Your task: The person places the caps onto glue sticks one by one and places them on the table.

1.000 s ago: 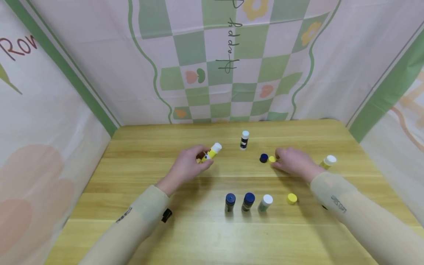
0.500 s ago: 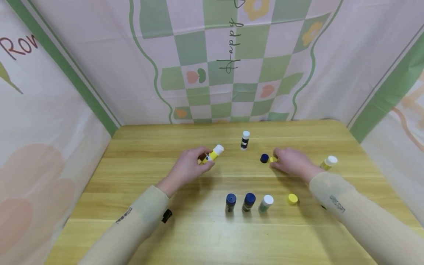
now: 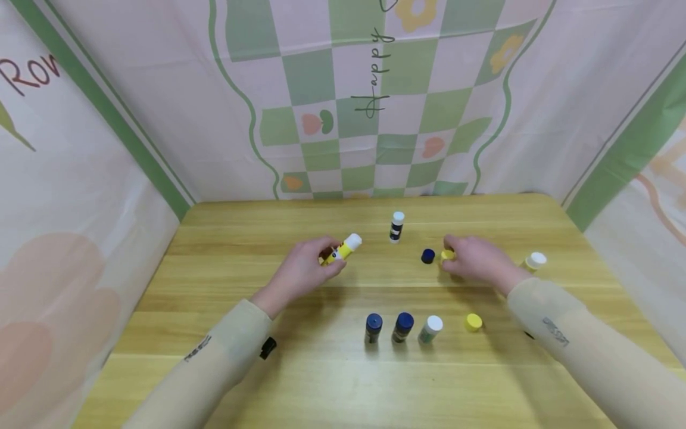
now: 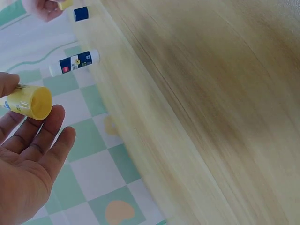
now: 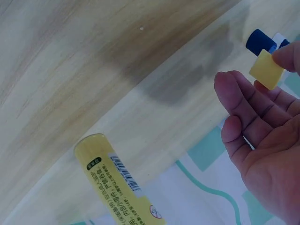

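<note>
**Two hands, one glue stick, one loose cap**

Two hands at work above a pale wooden table. Left hand curled round a yellow cylindrical glue stick with a white cap, held just off the board left of centre. Right hand pinching a small yellow plastic cap between thumb and fingertips, other fingers loosely spread, just beside a dark blue cap on the wood.

Best handled, by the look of it, with a firm hold low on the barrel, wrist quiet, the small cap kept square in the pinch and clear of the blue one.

Long axis of the held stick tilted: white end up, away and to the right, yellow base toward the palm, as seen from the left wrist.

Elsewhere: an upright white-capped blue stick behind; another yellow stick lying at the far right.
</note>
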Tool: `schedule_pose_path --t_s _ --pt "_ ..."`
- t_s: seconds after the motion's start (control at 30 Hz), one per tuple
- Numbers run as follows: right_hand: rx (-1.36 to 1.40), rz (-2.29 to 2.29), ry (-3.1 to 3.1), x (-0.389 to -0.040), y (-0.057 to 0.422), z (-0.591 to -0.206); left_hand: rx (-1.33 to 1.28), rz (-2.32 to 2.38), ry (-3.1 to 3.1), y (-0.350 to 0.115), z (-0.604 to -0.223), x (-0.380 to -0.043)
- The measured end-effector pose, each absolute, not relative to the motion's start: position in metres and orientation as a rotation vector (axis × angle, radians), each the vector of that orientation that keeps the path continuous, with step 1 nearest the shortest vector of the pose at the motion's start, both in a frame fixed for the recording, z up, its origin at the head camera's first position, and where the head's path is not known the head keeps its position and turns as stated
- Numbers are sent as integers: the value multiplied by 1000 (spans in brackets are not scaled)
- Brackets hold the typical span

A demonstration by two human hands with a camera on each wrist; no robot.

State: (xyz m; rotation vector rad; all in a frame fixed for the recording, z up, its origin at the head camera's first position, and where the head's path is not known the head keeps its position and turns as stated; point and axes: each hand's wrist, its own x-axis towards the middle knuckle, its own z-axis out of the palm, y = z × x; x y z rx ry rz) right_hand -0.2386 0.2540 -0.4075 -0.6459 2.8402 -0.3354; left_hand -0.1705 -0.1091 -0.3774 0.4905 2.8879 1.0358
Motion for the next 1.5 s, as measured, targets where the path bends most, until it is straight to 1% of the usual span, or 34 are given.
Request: schedule_pose_path --t_s 0.4,1.03,1.5 --pt "-729 -376 2913 -235 249 -385 514 959 2908 -110 -375 -171" --pt "-866 -532 2958 -225 223 -349 569 894 2939 -106 -370 -168" --pt "-921 -661 2949 -216 206 -331 604 866 2960 -104 -365 -167"
